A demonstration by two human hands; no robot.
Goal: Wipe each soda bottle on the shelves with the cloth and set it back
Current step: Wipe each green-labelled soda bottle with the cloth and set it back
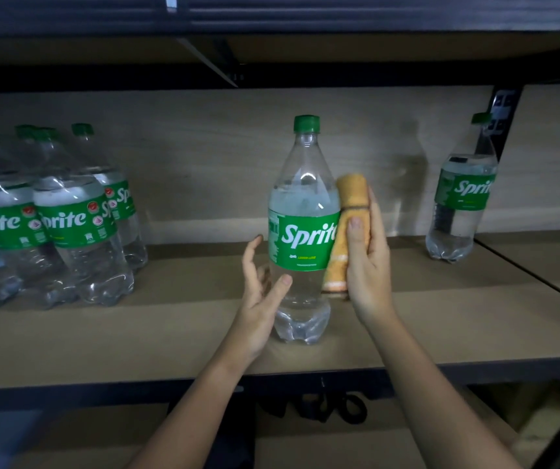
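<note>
Now mid-wipe on the centre Sprite bottle [300, 228], upright on the shelf [170, 330]

R hand [370, 262] grips the folded orange cloth [351, 211] w/ thumb curled over it, cloth pressed to the bottle's right side by the label; L hand [258, 292] is open, fingers relaxed, thumb touching the lower body to steady it. Next, I'd judge: L needs a firm hold so cloth can run round, then on to the lone bottle at right [461, 198] & the cluster at left [55, 218]
</note>
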